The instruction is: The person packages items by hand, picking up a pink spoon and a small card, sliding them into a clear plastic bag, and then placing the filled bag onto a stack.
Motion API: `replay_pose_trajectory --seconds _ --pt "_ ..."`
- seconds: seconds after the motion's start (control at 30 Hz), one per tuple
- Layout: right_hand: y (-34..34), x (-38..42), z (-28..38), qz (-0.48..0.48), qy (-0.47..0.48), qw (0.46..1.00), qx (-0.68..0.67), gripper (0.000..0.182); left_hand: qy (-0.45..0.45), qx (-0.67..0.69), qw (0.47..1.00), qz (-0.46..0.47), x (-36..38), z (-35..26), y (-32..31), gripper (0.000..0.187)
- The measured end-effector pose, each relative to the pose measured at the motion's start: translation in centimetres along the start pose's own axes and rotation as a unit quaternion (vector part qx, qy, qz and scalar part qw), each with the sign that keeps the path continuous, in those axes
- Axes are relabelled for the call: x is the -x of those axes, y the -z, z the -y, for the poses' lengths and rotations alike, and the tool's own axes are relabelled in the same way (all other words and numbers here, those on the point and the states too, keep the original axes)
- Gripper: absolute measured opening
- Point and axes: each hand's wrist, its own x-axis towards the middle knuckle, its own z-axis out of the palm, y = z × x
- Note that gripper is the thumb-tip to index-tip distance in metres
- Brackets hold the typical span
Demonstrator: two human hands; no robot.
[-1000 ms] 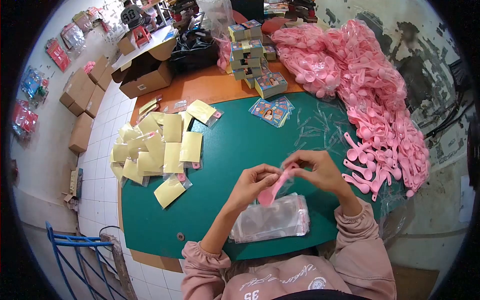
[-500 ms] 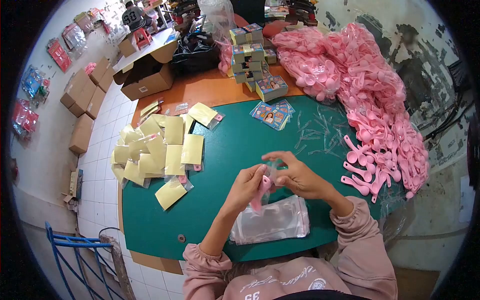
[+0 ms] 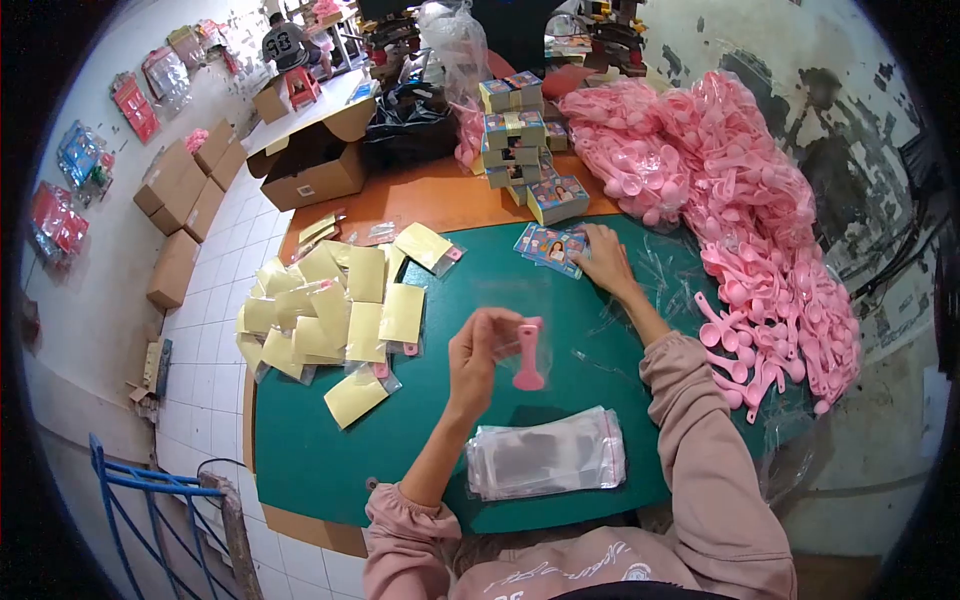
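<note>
My left hand (image 3: 476, 355) pinches a clear plastic bag (image 3: 508, 350) with a pink measuring spoon (image 3: 528, 360) in it, held above the green table. Farther up, my right hand (image 3: 606, 262) has its fingers on the right edge of the loose printed cards (image 3: 553, 248), gripping at a card there. A stack of flat clear bags (image 3: 545, 455) lies near the table's front edge, below my left hand. To the left is a pile of filled bags with yellowish card backs (image 3: 320, 305), some showing pink spoon handles.
Pink spoons (image 3: 745, 190) are heaped along the right side, many in plastic. Banded card stacks (image 3: 512, 130) stand at the back. An open cardboard box (image 3: 315, 175) and a black bag (image 3: 408, 125) sit back left. Clear plastic strips (image 3: 655, 275) lie right. A person (image 3: 290, 45) sits far off.
My right hand has left the bag and moved up to the printed cards. The left hand keeps the bag, and the spoon in it now hangs in plain view.
</note>
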Motion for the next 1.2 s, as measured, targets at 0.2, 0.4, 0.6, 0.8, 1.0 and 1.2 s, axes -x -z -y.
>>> replay_pose_trajectory --seconds 0.2,0.4,0.6,0.8,1.0,1.2 --pt "1.0 -1.4 -0.1 0.060 -0.056 0.995 -0.048 0.022 0.082 -0.036 0.994 -0.061 -1.5 -3.2 -0.3 0.037" --pt "8.6 1.4 6.3 0.069 -0.065 0.951 -0.293 0.008 0.212 -0.166 0.963 0.024 -2.8 -1.7 0.9 0.039" --pt "12.4 3.9 8.2 -0.005 0.088 0.972 -0.219 0.012 0.237 -0.190 0.950 0.064 -3.3 -0.2 0.4 0.038" --pt "12.9 5.1 8.4 0.082 0.228 0.964 -0.106 0.015 0.201 -0.266 0.939 0.084 -3.1 0.7 0.6 0.035" --pt "14.3 5.6 9.1 0.103 0.228 0.964 -0.086 0.014 0.229 -0.189 0.952 0.072 -2.9 0.2 -0.4 0.035" --pt "13.3 6.3 10.6 0.220 0.187 0.935 -0.205 0.013 0.174 -0.273 0.931 0.169 -2.6 1.0 -0.3 0.031"
